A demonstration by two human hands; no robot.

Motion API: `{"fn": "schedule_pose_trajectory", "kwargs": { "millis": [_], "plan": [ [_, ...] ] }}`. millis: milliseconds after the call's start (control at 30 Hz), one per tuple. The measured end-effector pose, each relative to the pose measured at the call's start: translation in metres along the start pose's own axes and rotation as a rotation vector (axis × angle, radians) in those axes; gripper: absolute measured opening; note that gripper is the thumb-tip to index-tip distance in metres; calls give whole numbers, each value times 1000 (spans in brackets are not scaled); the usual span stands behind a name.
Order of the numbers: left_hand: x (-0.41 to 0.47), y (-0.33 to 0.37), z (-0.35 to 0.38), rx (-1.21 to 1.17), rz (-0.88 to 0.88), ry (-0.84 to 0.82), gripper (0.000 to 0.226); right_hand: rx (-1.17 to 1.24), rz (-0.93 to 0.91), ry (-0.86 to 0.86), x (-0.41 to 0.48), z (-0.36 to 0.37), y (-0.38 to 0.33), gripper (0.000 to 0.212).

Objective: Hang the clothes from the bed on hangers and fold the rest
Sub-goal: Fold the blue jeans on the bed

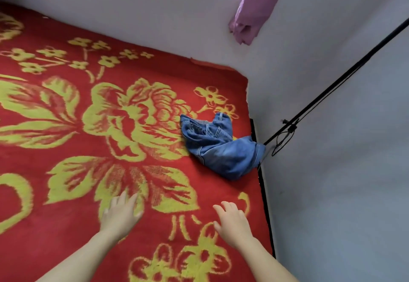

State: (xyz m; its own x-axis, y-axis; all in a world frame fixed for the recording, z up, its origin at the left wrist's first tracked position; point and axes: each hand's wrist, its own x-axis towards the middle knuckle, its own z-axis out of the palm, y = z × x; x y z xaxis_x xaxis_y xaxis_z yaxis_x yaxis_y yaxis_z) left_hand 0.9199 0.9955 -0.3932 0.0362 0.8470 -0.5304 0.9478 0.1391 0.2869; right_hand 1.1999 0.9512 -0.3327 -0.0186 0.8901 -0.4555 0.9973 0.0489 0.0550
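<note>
A crumpled pair of blue jeans [218,146] lies on the bed near its right edge, one part spilling over toward the wall. The bed wears a red blanket [66,171] with large yellow flowers. My left hand [120,214] hovers over the blanket with fingers spread and holds nothing. My right hand [233,222] reaches forward beside it, fingers relaxed and empty, a short way below the jeans. Both hands are apart from the jeans.
A purple garment [252,12] hangs against the white wall at the top right. Black cables [327,91] run diagonally down the right wall to the bed's edge. A dark strip [264,193] marks the bed's right side.
</note>
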Motion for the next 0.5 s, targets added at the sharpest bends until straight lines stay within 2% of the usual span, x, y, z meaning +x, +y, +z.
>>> {"fn": "schedule_pose_trajectory", "kwargs": {
  "millis": [100, 200, 267, 333, 500],
  "plan": [
    [32, 7, 19, 68, -14, -18, 71, -32, -31, -43, 29, 21, 1, 54],
    [64, 10, 41, 148, -29, -19, 95, -132, -88, 74, 63, 20, 7, 65],
    [85, 6, 53, 192, -52, -17, 115, -205, -40, 165, 93, 15, 18, 69],
    [102, 1, 57, 237, -70, -18, 127, -168, 61, 159, 124, 4, 29, 74],
    [152, -7, 68, 186, -149, -152, 140, -156, 105, 201, 225, -8, 61, 92]
  ]
}}
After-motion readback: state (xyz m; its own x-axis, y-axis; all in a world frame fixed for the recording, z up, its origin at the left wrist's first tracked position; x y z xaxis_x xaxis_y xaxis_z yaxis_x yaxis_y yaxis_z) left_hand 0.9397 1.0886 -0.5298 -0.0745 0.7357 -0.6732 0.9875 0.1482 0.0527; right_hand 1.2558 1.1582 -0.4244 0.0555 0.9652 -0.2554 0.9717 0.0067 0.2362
